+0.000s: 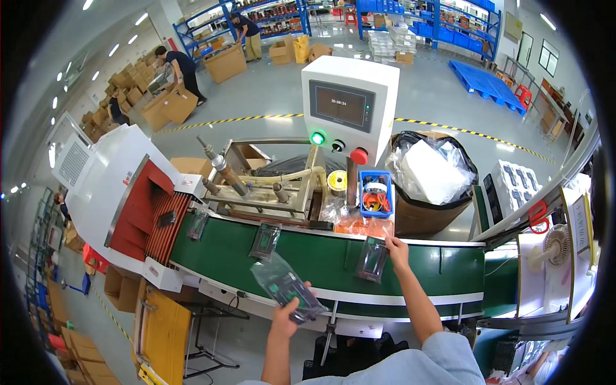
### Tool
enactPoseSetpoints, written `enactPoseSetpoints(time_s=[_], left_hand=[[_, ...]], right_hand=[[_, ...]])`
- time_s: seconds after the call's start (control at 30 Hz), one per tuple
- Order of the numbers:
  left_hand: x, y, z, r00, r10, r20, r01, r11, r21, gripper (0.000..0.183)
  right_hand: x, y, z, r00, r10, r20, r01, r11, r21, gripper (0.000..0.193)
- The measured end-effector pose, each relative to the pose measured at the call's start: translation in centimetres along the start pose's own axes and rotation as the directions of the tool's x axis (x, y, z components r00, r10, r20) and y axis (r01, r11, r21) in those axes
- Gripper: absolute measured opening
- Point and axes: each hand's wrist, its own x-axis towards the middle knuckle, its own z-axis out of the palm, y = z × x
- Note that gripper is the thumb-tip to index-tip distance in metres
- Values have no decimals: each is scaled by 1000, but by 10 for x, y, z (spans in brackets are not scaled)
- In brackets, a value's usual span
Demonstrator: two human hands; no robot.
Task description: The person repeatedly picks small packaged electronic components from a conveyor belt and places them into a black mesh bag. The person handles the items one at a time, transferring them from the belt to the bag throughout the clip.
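In my left hand [286,314] is a see-through plastic bag [282,282] with a dark flat item inside. The hand grips its lower end, in front of the belt's near edge, and the bag's loose upper end reaches over the belt. My right hand [398,251] pinches the upper right corner of another bagged dark item [371,260], which is over the green conveyor belt [321,260]. Farther left along the belt lie a bagged dark item [265,240] and a smaller one [197,226]. One more dark item [167,219] is at the red-curtained mouth of a white machine [122,186].
Behind the belt stand a metal frame with a cylinder [228,176], a white control box [350,96] with a lit green button, and a blue bin [376,192] of small things. A lined box of plastic waste [433,173] stands right. Several people work beyond.
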Motion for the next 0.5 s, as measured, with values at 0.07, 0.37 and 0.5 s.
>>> enactPoseSetpoints(time_s=[0.07,0.37,0.5], left_hand=[[-11,-13,-10,992,-126,31,126,992,-5,49],[-47,-62,-20,935,-354,16,354,932,-77,51],[-45,-60,-12,936,-349,-47,351,936,41,45]], right_hand=[[24,24,17,998,36,-50,-39,998,-49,24],[4,1,71,972,-80,-220,-33,883,-468,28],[0,1,72,935,-215,-281,69,890,-450,35]])
